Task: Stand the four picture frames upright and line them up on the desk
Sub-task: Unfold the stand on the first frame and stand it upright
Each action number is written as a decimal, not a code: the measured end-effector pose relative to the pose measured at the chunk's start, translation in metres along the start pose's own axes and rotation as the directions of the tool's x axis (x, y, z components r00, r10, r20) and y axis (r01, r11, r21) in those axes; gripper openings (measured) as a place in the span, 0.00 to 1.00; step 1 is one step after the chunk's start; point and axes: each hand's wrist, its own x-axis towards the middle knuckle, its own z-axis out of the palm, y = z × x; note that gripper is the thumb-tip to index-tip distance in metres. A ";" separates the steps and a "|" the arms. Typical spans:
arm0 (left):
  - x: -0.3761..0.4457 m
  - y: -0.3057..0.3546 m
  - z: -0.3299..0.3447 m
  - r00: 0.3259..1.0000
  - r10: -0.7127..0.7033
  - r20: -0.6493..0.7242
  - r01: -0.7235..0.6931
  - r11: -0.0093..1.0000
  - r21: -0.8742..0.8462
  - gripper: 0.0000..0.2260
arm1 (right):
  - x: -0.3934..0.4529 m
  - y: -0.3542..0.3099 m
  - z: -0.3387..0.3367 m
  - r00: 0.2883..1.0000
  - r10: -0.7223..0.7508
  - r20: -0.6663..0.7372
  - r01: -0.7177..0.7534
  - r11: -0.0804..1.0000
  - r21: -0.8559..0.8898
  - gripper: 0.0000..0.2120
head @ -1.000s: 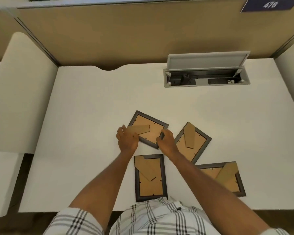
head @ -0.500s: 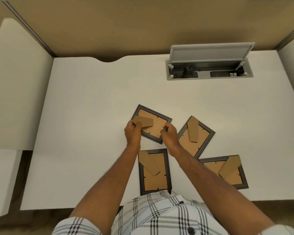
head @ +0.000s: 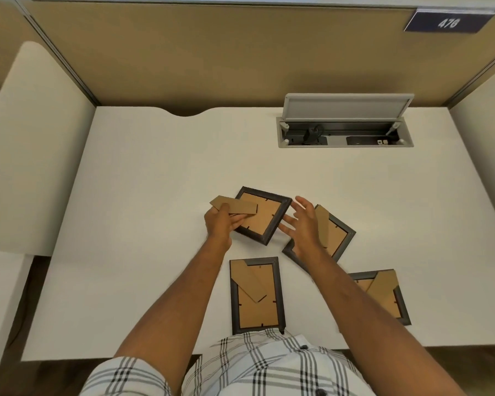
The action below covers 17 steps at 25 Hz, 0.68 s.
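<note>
Several dark picture frames lie on the white desk [head: 143, 178], brown backs up. My left hand [head: 220, 224] grips the far frame [head: 266, 215] at its left side, and that frame is tilted up off the desk with its cardboard stand [head: 235, 206] swung out to the left. Just right of that frame my right hand [head: 305, 224] hovers with fingers spread, holding nothing, above a second frame [head: 336, 235]. A third frame [head: 256, 295] lies flat near the front edge. The fourth frame [head: 389, 295] lies flat at the right, partly under my right forearm.
An open cable box [head: 345, 132] with a raised grey lid is sunk into the desk at the back right. A tan partition wall [head: 212, 52] closes the back. White side panels [head: 32, 144] flank the desk on the left.
My left hand has lifted the far frame and pulled its stand out to the left. My right hand has let go of that frame's right edge and spread its fingers.
</note>
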 end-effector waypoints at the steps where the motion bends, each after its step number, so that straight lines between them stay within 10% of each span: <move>1: 0.000 0.004 0.000 1.000 -0.019 0.021 0.020 1.000 -0.023 0.14 | 0.000 -0.004 0.001 0.998 -0.013 0.061 0.013 1.000 0.004 0.19; 10: 0.005 0.021 -0.001 0.958 -0.240 0.155 0.251 0.966 -0.055 0.09 | -0.023 -0.020 0.040 0.894 -0.118 0.432 0.240 0.941 -0.239 0.39; 17: 0.020 0.021 -0.006 0.948 -0.282 0.149 0.288 0.957 -0.020 0.08 | -0.025 -0.021 0.064 0.897 -0.145 0.418 0.307 0.885 -0.349 0.51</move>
